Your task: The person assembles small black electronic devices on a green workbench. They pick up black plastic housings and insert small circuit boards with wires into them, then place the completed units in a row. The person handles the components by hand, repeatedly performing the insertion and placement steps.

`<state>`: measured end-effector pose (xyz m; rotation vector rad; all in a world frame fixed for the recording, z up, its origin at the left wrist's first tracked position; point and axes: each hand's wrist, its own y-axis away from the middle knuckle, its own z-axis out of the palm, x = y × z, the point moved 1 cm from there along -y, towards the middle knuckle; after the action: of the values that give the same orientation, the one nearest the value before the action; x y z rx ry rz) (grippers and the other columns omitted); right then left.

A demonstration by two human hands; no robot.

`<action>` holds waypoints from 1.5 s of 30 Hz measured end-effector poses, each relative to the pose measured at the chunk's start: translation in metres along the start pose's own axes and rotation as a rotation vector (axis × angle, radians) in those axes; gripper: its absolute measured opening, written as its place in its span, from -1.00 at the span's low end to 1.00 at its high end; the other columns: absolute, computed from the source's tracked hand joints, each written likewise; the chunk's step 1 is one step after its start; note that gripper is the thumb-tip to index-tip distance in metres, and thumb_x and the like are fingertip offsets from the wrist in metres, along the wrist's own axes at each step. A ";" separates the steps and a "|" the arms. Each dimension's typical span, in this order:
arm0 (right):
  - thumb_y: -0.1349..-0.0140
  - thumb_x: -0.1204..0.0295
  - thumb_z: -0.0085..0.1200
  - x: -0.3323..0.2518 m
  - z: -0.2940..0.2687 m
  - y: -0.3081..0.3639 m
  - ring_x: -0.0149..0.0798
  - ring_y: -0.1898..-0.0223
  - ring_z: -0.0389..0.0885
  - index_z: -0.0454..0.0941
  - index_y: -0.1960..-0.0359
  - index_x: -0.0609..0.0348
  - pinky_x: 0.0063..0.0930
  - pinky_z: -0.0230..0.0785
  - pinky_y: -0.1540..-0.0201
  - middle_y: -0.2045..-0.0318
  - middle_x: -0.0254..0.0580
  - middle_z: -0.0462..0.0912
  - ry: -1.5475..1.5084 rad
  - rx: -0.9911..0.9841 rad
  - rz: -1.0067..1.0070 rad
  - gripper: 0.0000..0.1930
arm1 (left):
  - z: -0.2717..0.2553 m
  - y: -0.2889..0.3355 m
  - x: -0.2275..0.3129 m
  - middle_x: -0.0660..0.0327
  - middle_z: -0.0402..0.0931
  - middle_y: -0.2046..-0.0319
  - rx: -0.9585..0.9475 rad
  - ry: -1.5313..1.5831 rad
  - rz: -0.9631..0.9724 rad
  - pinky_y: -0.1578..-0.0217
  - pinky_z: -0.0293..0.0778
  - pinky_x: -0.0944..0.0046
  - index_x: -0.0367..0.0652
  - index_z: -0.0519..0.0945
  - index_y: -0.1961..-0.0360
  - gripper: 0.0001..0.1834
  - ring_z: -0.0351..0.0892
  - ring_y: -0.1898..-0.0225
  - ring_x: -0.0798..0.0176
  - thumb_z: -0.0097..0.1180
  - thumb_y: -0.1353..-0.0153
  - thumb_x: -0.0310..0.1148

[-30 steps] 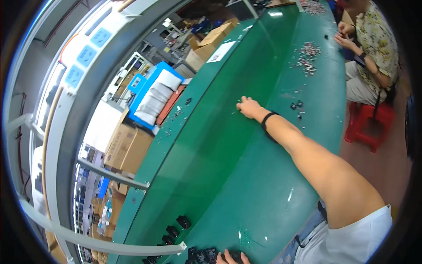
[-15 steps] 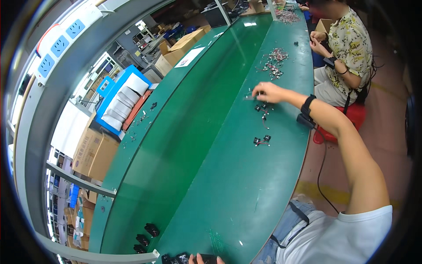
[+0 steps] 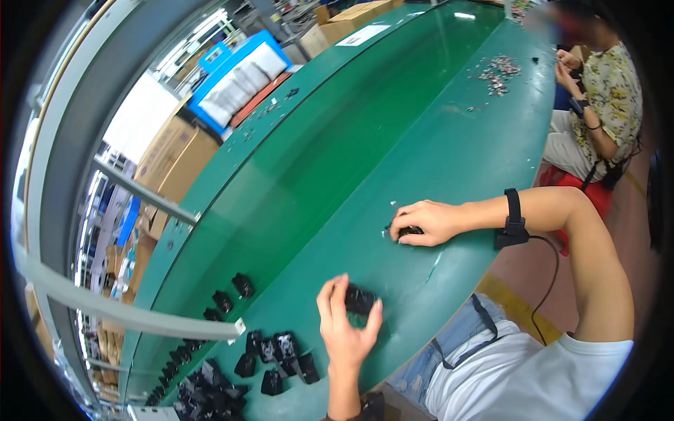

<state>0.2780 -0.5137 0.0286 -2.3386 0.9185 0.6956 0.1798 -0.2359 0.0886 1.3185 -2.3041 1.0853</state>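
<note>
Casings (image 3: pixel 245 365) crowd the bench (image 3: pixel 456 154) left of the black block (image 3: pixel 360 300), seemingly parked for easy reach. Left hand (image 3: pixel 344 326) has its fingers gripping that block by its sides, probably steadying it: boxy, slightly glossy. Right of the block, the right hand (image 3: pixel 432 223) curls fingers over a small dark part (image 3: pixel 409 230), mostly hidden.

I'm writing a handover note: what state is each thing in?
Left hand, closed on black part
Right hand, curled around dark pieces
Wristband, fastened, cable attached
Black pile, jumbled
Black row, lined up
Small parts, scattered loose
Blue crate, holding white bundles
</note>
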 end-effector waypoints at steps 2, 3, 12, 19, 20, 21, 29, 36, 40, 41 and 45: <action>-0.25 0.36 0.17 -0.011 0.007 -0.036 -0.08 0.12 0.65 0.60 0.06 0.07 -0.20 0.52 0.06 0.09 -0.10 0.64 -0.183 -0.048 -0.065 -0.76 | 0.001 -0.010 -0.017 -0.08 0.43 -0.05 0.058 -0.018 -0.106 -0.07 0.46 0.10 -0.31 0.43 -0.20 -0.30 0.51 -0.04 -0.06 0.44 -0.02 -0.36; -0.26 0.36 0.17 -0.019 0.012 -0.052 -0.10 0.11 0.65 0.61 0.05 0.09 -0.20 0.51 0.06 0.12 -0.10 0.66 -0.214 -0.078 -0.076 -0.75 | 0.003 -0.011 -0.032 -0.06 0.44 -0.03 0.089 -0.029 -0.167 -0.06 0.46 0.11 -0.31 0.43 -0.19 -0.31 0.51 -0.02 -0.01 0.44 -0.04 -0.36; -0.31 0.42 0.19 -0.034 0.048 -0.084 -0.44 0.22 0.62 0.62 -0.02 0.19 -0.49 0.52 0.11 0.23 -0.27 0.67 -0.757 -0.095 0.220 -0.72 | -0.003 -0.007 -0.088 0.03 0.53 0.15 0.314 0.215 -0.382 0.08 0.52 0.16 -0.29 0.33 -0.25 -0.15 0.60 0.15 0.11 0.50 0.04 -0.31; -0.30 0.43 0.24 -0.038 0.043 -0.084 -0.43 0.12 0.62 0.66 0.05 0.21 -0.50 0.55 0.07 0.19 -0.26 0.70 -0.614 0.061 0.146 -0.77 | -0.002 -0.006 -0.086 0.04 0.57 0.16 0.216 0.111 -0.471 0.09 0.54 0.21 -0.30 0.30 -0.20 -0.11 0.62 0.16 0.19 0.56 0.08 -0.26; -0.30 0.43 0.23 -0.039 0.040 -0.084 -0.42 0.11 0.63 0.66 0.05 0.22 -0.49 0.55 0.05 0.17 -0.24 0.70 -0.618 0.083 0.142 -0.77 | -0.001 -0.006 -0.086 0.02 0.57 0.16 0.198 0.059 -0.462 0.07 0.53 0.19 -0.30 0.29 -0.19 -0.10 0.62 0.14 0.16 0.57 0.10 -0.24; -0.30 0.47 0.23 -0.039 0.038 -0.085 -0.40 0.10 0.63 0.65 0.07 0.24 -0.47 0.55 0.02 0.16 -0.22 0.69 -0.695 0.049 0.172 -0.79 | 0.000 -0.006 -0.085 -0.02 0.57 0.15 0.157 0.088 -0.512 0.02 0.52 0.15 -0.33 0.28 -0.14 -0.08 0.62 0.10 0.08 0.60 0.14 -0.17; -0.27 0.56 0.23 -0.053 0.043 -0.071 -0.35 0.04 0.66 0.66 0.18 0.29 -0.43 0.56 -0.04 0.08 -0.10 0.69 -1.005 0.114 0.184 -0.88 | 0.010 -0.006 -0.068 0.00 0.52 0.17 0.016 0.188 -0.419 0.12 0.55 0.13 -0.31 0.29 -0.06 -0.06 0.60 0.20 0.09 0.64 0.25 -0.15; -0.23 0.59 0.25 -0.069 0.040 -0.064 -0.37 0.17 0.70 0.68 0.23 0.32 -0.53 0.66 0.15 0.17 -0.10 0.66 -0.713 0.121 0.095 -0.90 | 0.015 -0.008 -0.069 -0.02 0.52 0.01 0.063 0.327 -0.213 0.01 0.58 0.15 -0.33 0.35 -0.21 -0.10 0.64 0.06 0.10 0.55 0.16 -0.32; -0.21 0.59 0.27 -0.074 0.042 -0.063 -0.40 0.27 0.71 0.69 0.24 0.35 -0.57 0.66 0.21 0.25 -0.17 0.63 -0.663 0.151 0.092 -0.89 | 0.020 -0.006 -0.070 -0.05 0.56 0.01 0.082 0.369 -0.188 0.13 0.61 0.18 -0.34 0.36 -0.26 -0.08 0.68 0.10 0.08 0.53 0.16 -0.32; -0.21 0.59 0.27 -0.075 0.042 -0.063 -0.40 0.27 0.71 0.69 0.24 0.35 -0.57 0.66 0.21 0.26 -0.18 0.63 -0.691 0.144 0.127 -0.89 | 0.019 -0.006 -0.070 -0.04 0.57 0.01 0.083 0.348 -0.180 0.14 0.61 0.19 -0.34 0.36 -0.25 -0.09 0.68 0.12 0.09 0.53 0.16 -0.33; -0.21 0.61 0.26 -0.073 0.037 -0.061 -0.38 0.29 0.72 0.69 0.26 0.37 -0.57 0.66 0.23 0.28 -0.18 0.65 -0.655 0.031 0.195 -0.90 | 0.014 -0.008 -0.069 -0.02 0.56 -0.02 0.088 0.238 -0.155 0.06 0.63 0.15 -0.34 0.36 -0.26 -0.07 0.68 0.04 0.12 0.55 0.16 -0.34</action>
<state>0.2659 -0.4188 0.0644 -1.8057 0.8353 1.4023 0.2260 -0.2055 0.0445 1.2971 -1.9700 1.2305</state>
